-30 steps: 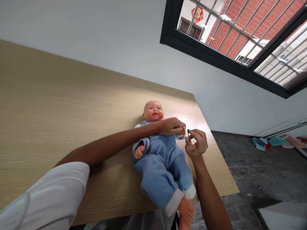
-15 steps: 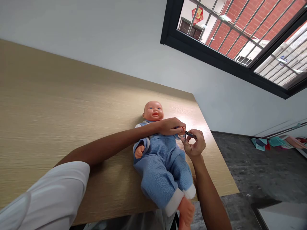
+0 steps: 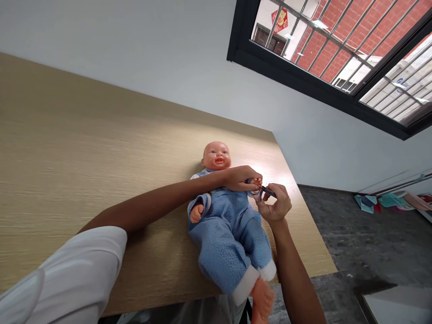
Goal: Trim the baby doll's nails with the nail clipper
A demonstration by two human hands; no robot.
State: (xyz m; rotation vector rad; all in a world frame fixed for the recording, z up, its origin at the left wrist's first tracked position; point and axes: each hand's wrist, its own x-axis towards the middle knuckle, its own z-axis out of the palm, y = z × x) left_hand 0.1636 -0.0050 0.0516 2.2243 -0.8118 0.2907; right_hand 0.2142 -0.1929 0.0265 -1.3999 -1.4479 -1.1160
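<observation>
Here, my right hand (image 3: 275,201) pinches a small tool (image 3: 269,192) (dark, metallic); immediately left of this grip, my left hand (image 3: 241,178) clasps a doll's hand (image 3: 256,182).

Wearing white or pale grey sleeve (image 3: 81,265) on left arm: loose cut, soft creases, raised curved seam lower down, plain hem ending near elbow. Bare from there down to left hand (image 3: 243,178). Likewise bare along right forearm (image 3: 297,270) to right hand (image 3: 275,202). Pale greyish cloth (image 3: 202,311) at lap, garment type unclear.
</observation>
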